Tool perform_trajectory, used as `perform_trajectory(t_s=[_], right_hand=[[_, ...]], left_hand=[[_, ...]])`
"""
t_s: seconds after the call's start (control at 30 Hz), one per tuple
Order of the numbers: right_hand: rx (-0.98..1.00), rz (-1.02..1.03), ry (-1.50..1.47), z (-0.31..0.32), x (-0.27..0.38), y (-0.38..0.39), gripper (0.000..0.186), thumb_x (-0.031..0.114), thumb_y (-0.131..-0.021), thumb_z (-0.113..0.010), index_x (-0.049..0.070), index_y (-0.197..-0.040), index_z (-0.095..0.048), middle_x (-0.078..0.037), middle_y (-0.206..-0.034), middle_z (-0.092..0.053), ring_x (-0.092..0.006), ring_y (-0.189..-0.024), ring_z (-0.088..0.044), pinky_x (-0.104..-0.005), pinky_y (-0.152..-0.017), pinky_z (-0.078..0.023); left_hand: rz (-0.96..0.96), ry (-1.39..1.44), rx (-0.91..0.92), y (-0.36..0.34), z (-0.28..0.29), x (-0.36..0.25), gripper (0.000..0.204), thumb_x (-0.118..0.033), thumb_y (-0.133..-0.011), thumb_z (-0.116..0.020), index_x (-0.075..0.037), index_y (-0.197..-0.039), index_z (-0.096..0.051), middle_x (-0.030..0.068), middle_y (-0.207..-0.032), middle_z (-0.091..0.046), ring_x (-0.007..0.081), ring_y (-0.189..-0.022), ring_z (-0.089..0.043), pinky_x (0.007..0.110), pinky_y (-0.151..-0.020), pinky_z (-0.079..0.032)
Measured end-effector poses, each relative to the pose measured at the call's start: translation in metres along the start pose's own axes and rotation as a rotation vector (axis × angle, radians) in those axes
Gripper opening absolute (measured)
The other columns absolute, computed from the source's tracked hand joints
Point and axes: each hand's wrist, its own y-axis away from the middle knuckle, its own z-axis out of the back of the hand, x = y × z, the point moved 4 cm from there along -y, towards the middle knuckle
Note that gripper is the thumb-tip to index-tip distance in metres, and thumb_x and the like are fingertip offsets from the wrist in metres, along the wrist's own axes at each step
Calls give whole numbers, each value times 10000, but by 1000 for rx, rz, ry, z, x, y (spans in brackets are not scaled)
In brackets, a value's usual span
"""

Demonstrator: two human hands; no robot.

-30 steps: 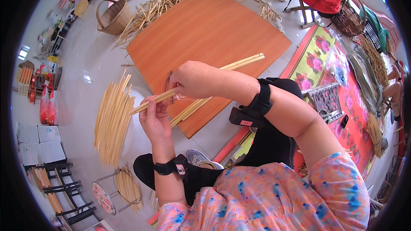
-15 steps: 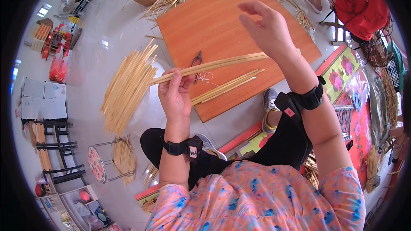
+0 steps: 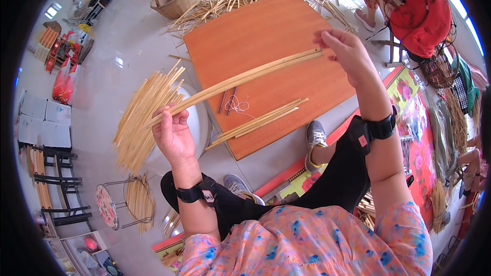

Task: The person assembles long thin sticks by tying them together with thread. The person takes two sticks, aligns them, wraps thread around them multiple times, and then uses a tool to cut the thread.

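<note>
My left hand (image 3: 174,140) pinches a few long pale straw stalks (image 3: 250,74) near their lower left end. They slant up to the right across the low wooden table (image 3: 276,30). At the far end of the stalks is my right hand (image 3: 353,59), its fingers apart and a little blurred, with no grip on them to be seen. Under the stalks lie dark-handled pliers (image 3: 222,102) and a loose white thread (image 3: 235,104). A small row of stalks (image 3: 261,118) rests along the table's near left edge.
A sheaf of stalks (image 3: 143,117) lies on a round white surface (image 3: 199,125) at the left. Beyond the table are scattered straw (image 3: 240,0) and a wicker basket (image 3: 174,0). Another person's red garment (image 3: 422,18) shows at far right. A stool (image 3: 108,206) stands lower left.
My left hand has moved left and nearer to me with the stalks. My right hand has come down and right, to their far end. The view has shifted slightly.
</note>
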Motion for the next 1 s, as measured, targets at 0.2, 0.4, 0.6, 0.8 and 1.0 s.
perform_trajectory(t_s=[0.2,0.4,0.6,0.8,1.0], right_hand=[[226,-201,-320,-18,-6,16,291,312,-989,-558,69,-1119,-651,-5,-926,-666,-73,-851,-608,-238,-727,-476],[183,-183,-384,-26,-10,16,230,277,-965,-588,71,-1043,-655,-1,-883,-675,-58,-778,-606,-226,-706,-472],[96,-192,-332,-32,-13,16,226,254,-971,-563,47,-1000,-649,-18,-859,-665,-65,-746,-601,-227,-691,-479],[61,-134,-372,-35,-14,16,257,243,-975,-572,4,-1024,-652,-37,-865,-660,-87,-749,-600,-244,-709,-502],[39,-123,-409,-34,-23,12,256,230,-975,-582,-7,-1048,-650,-36,-873,-655,-95,-758,-602,-246,-713,-509]], left_hand=[[-26,40,5,-2,4,-4,153,-135,-933,-631,-37,-1051,-642,108,-1028,-667,192,-822,-684,310,-761,-572],[2,40,-16,-2,4,-2,145,-127,-927,-638,-37,-1041,-643,110,-1030,-665,195,-826,-684,318,-764,-572],[57,14,-81,-1,2,2,138,-134,-931,-636,-29,-1020,-643,107,-975,-673,191,-800,-681,314,-753,-568],[90,-14,-118,-1,0,3,142,-151,-934,-638,-25,-998,-642,102,-907,-687,185,-775,-679,303,-733,-557],[116,-2,-123,-1,3,8,128,-141,-929,-642,-31,-994,-644,90,-907,-691,186,-776,-686,303,-731,-565]])
